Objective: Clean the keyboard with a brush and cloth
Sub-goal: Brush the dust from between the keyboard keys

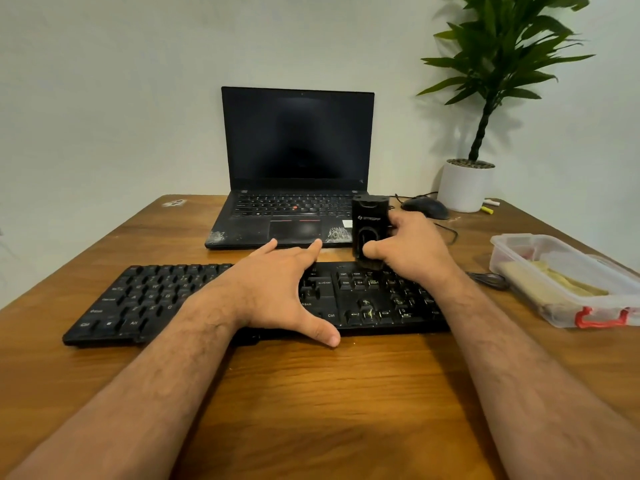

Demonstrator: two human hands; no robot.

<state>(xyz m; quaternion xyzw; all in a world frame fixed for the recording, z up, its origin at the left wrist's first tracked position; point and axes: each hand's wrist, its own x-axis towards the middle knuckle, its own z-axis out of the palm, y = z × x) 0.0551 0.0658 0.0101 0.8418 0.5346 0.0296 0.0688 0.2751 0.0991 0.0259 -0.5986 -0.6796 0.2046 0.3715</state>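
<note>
**Brushing under way at the keyboard's right end**

Bare forearms reach in from the near edge of the table (311,393) toward the black keyboard (156,299), which lies across the table just in front of an open laptop (298,161). On the keyboard's middle the left hand (277,289) lies flat, fingers spread and straight, pinning it down. Over the keyboard's right end the right hand (412,251) is curled round a black brush (369,230), held upright with the bristles touching the keys at the far edge. Pale crumbs show on the arrow keys. Judging by this, the brushing step is in hand; the next move calls for sweeping the bristles over those keys toward the keyboard's near edge. No cloth is plainly visible; a clear plastic box (568,282) stands right of the keyboard
</note>
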